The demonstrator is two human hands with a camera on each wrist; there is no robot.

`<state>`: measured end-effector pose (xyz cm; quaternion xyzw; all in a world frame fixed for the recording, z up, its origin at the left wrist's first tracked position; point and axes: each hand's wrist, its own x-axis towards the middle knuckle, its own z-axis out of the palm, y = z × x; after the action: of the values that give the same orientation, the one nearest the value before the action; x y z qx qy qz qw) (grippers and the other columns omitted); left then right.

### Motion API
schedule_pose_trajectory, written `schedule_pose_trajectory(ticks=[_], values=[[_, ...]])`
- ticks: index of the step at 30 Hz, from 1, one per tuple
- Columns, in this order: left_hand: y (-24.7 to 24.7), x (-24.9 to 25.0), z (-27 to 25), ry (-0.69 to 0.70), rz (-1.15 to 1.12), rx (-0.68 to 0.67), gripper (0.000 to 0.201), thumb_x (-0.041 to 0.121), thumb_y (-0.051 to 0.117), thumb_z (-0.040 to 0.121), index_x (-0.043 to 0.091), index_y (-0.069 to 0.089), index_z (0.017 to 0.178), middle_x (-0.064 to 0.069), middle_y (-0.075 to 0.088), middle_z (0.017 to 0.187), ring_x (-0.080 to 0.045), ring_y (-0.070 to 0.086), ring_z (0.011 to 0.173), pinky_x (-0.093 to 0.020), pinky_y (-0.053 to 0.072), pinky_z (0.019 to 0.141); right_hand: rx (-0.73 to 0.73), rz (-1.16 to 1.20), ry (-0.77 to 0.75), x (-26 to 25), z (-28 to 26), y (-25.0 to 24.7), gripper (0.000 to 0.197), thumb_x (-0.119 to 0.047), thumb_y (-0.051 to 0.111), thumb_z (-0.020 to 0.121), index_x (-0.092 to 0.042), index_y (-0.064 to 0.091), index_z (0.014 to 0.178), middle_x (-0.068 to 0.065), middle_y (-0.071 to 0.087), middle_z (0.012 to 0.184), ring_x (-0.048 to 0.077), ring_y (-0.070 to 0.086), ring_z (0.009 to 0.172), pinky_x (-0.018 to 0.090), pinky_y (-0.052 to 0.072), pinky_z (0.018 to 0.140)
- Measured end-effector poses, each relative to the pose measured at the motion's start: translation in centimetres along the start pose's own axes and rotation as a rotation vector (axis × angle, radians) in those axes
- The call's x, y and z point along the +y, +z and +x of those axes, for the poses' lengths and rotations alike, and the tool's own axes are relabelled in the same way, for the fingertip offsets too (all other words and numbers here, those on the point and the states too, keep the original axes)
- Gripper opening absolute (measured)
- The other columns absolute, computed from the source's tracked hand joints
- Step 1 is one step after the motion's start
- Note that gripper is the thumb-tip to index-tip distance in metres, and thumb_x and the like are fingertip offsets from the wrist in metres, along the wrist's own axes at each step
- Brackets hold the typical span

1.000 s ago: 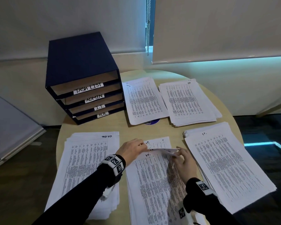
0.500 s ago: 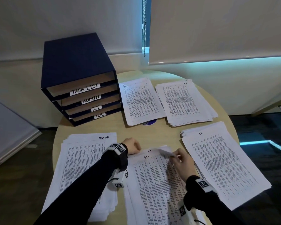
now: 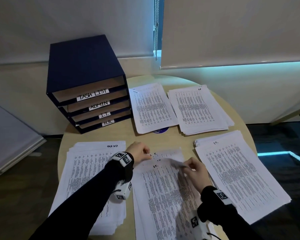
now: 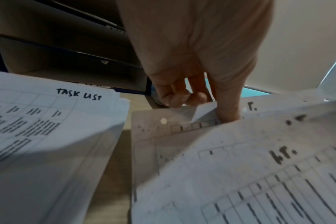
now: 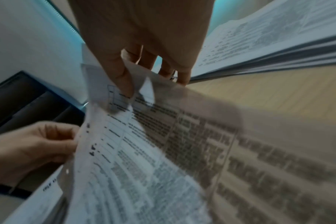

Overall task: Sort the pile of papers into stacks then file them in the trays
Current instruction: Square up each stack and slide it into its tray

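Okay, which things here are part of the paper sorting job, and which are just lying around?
Part of the job:
- unsorted pile, its top sheet pinched by right hand
- left hand on that pile
- TASK LIST stack
- I.T. stack
- two far stacks
- labelled trays

Just lying about:
- purple disc
- blind chain

In front of you lies the unsorted pile (image 3: 164,196), its top sheet marked I.T. and its far right corner curled up. Left sits the TASK LIST stack (image 3: 87,179), right the I.T. stack (image 3: 239,174); two more stacks (image 3: 152,108) lie beyond, beside the navy four-tier tray unit (image 3: 87,80), its trays labelled TASK LIST, ADMIN, I.T., H.R.
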<state>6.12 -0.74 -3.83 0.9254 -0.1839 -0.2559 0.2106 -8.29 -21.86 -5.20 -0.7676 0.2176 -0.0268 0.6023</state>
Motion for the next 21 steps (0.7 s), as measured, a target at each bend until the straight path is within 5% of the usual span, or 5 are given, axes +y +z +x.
schedule_pose_trajectory(ticks=[5, 9, 13, 18, 21], values=[[0.5, 0.2, -1.9, -0.026, -0.114, -0.104, 0.058, 0.079, 0.044, 0.078, 0.026, 0.062, 0.097, 0.007, 0.062, 0.092, -0.016, 0.060, 0.083, -0.032, 0.047, 0.074, 0.066, 0.006, 0.066, 0.3, 1.6, 0.5, 0.020, 0.002, 0.066, 0.077, -0.012, 0.052, 0.073, 0.006, 0.059, 0.073, 0.021, 0.053, 0.070, 0.033, 0.043, 0.066], [0.6, 0.2, -3.2, -0.036, 0.104, -0.222, 0.048, 0.037, 0.063, 0.084, 0.031, 0.050, 0.130, -0.004, 0.055, 0.133, -0.020, 0.054, 0.112, -0.033, 0.044, 0.094, -0.019, 0.124, 0.274, 1.3, 1.6, 0.1, 0.053, 0.002, 0.075, 0.072, -0.017, 0.047, 0.112, 0.004, 0.058, 0.101, 0.022, 0.058, 0.092, 0.035, 0.048, 0.079], [-0.7, 1.8, -4.3, -0.007, -0.107, -0.045, 0.052, 0.025, 0.059, 0.092, 0.021, 0.043, 0.142, -0.002, 0.043, 0.146, -0.019, 0.041, 0.133, -0.031, 0.030, 0.109, -0.162, 0.189, 0.471, 1.5, 0.8, -2.0, 0.041, 0.010, 0.066, 0.076, -0.001, 0.054, 0.113, 0.017, 0.064, 0.089, 0.029, 0.060, 0.076, 0.037, 0.050, 0.071], [-4.8, 3.9, -5.0, 0.004, -0.585, 0.335, 0.031, 0.025, 0.074, 0.081, 0.030, 0.061, 0.109, 0.005, 0.063, 0.113, -0.010, 0.061, 0.098, -0.023, 0.048, 0.079, -0.231, 0.286, 0.410, -2.5, 1.5, -2.8, 0.026, 0.006, 0.058, 0.085, 0.002, 0.060, 0.110, 0.011, 0.067, 0.085, 0.024, 0.060, 0.075, 0.032, 0.046, 0.069], [-7.7, 3.8, -5.2, 0.050, -0.940, 0.491, 0.053, 0.034, 0.079, 0.070, 0.025, 0.055, 0.117, 0.001, 0.065, 0.103, -0.008, 0.065, 0.089, -0.027, 0.055, 0.074, -0.102, 0.438, 0.275, -5.9, 2.8, -3.3, 0.022, 0.008, 0.053, 0.087, -0.002, 0.062, 0.104, 0.016, 0.070, 0.099, 0.026, 0.066, 0.083, 0.035, 0.052, 0.072]])
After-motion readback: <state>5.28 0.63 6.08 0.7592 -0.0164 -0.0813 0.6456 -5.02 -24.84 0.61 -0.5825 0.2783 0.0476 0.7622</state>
